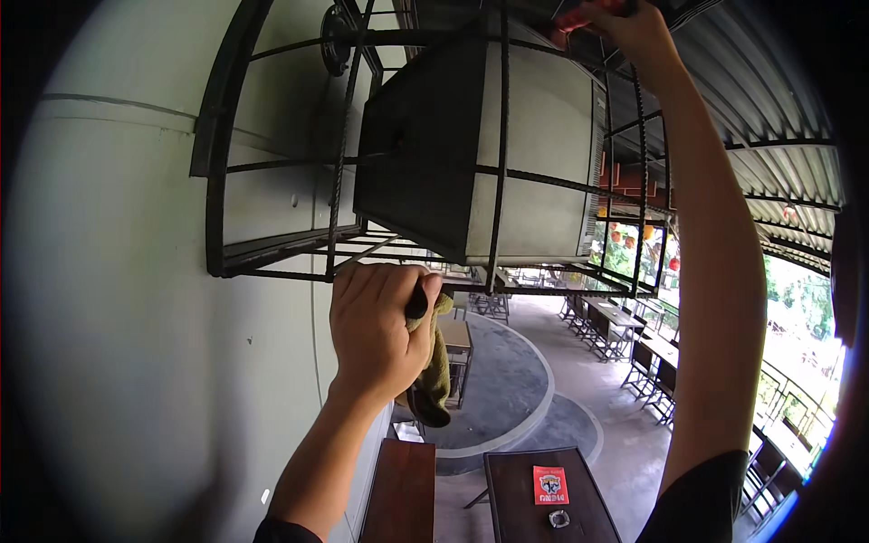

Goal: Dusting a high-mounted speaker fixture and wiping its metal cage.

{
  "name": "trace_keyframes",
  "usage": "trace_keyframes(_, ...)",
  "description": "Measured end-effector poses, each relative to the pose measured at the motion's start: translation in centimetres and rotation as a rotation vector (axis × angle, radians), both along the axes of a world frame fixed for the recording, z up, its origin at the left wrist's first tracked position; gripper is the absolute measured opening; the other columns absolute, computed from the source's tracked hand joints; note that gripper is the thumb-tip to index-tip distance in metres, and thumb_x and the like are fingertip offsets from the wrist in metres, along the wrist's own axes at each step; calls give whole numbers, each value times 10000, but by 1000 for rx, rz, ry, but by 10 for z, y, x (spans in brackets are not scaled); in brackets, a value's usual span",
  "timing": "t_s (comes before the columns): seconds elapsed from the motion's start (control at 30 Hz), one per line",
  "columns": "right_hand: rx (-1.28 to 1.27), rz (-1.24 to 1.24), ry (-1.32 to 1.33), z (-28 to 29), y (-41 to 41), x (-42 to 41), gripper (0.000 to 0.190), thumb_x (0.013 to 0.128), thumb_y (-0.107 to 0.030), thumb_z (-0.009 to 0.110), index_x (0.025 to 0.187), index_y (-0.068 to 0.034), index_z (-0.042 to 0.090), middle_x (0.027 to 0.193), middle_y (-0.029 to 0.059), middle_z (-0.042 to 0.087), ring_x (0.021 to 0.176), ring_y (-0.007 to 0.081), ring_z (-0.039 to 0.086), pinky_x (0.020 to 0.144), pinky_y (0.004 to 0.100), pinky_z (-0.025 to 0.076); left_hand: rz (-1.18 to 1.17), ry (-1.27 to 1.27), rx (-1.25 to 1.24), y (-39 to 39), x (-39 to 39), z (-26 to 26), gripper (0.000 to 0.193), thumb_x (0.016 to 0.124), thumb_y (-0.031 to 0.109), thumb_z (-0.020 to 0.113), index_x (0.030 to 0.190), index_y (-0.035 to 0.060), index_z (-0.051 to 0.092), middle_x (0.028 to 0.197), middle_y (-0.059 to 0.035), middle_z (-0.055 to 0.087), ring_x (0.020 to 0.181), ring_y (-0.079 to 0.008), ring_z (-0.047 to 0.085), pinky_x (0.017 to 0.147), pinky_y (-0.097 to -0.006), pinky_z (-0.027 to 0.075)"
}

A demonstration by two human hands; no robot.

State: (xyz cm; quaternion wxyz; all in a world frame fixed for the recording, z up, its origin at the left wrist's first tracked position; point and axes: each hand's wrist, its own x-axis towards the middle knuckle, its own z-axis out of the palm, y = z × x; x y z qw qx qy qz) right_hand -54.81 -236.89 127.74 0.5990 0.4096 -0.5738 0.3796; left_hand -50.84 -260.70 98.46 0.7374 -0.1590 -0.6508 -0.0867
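A cage of black ribbed steel bars (501, 142) juts from the wall around a large tapered cabinet (533, 146), which looks like a loudspeaker. My left hand (380, 326) grips the cage's lower bar near its wall side. An olive-green cloth (438, 366) is bunched under that thumb and hangs below the hand. Raised high at the upper right, my right hand (628, 30) holds a red item (580, 20) by the cage's top bars. That item is partly cut off by the picture's top edge, and its kind is unclear.
A pale wall (136, 271) rises at left, with a round black fixture (335, 41). Far below stand a dark table (519, 475) bearing a red menu (550, 485) and an ashtray (559, 519), a brown bench (400, 489), and a round grey platform (509, 366). Corrugated roofing (760, 81) slopes overhead.
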Motion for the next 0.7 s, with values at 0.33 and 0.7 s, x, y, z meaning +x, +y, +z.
trace_keyframes(0.33,-147,-60,109,-10,20,31,228,837,-151,732,926,18,607,832,100,653,740,175,650,646,301,558,-20,19,-17,-4,-4,-1,92,882,124,617,805,77,599,742,-57,591,716,-277,528,768,-377,386)
trace_keyframes(0.7,-137,57,21,17,10,-23,278,819,-213,746,910,35,659,801,92,687,702,157,656,679,293,556,-105,-87,-112,-14,16,7,42,835,59,654,837,45,615,831,-93,664,850,-297,639,795,-383,469)
